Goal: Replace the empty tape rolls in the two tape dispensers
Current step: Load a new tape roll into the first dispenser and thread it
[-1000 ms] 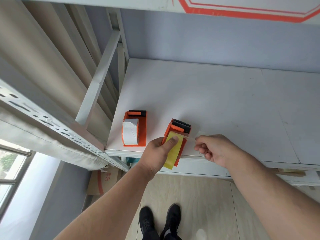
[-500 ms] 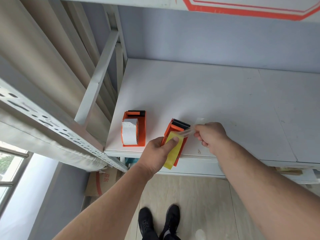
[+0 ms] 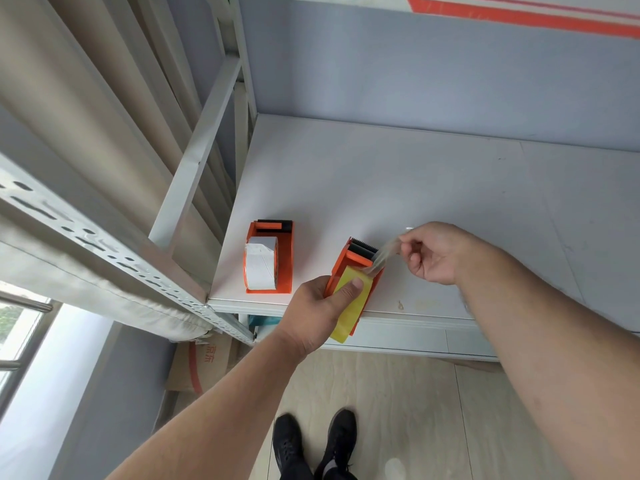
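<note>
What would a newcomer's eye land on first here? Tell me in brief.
The two orange tape dispensers at the front edge of the white shelf: the left dispenser holds a white roll, the right dispenser a yellow roll. The left hand grips the right one while the right hand pinches a clear tape strip drawn from it.

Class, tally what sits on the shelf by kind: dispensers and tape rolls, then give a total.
Orange tape dispensers: 2, left dispenser and right dispenser
Tape rolls: 2, white roll and yellow roll
Total: 4
</note>
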